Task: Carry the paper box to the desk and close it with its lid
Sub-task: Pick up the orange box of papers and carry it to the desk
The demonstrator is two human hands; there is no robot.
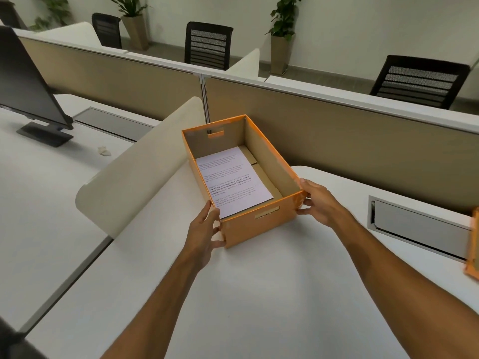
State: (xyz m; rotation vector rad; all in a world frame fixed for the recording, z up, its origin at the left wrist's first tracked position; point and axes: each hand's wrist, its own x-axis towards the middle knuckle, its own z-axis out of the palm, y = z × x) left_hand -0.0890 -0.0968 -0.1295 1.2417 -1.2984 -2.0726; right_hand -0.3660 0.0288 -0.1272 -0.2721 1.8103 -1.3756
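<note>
An open orange paper box [261, 224] rests on the white desk [259, 294], its far end near the beige partition. A printed white sheet [233, 181] lies flat inside on the brown cardboard floor. My left hand [206, 230] grips the near left corner of the box, thumb over the rim. At the near right corner, my right hand [320, 200] holds the box with its fingers against the outer wall. An orange piece, apparently the lid [473, 244], shows at the right frame edge on the desk, mostly cut off.
A cream curved side divider [134, 177] stands left of the box. A beige partition [337, 141] runs behind it. A grey cable hatch [417, 229] is set into the desk at right. A black monitor [26, 84] stands on the neighbouring desk. Black chairs and potted plants are beyond.
</note>
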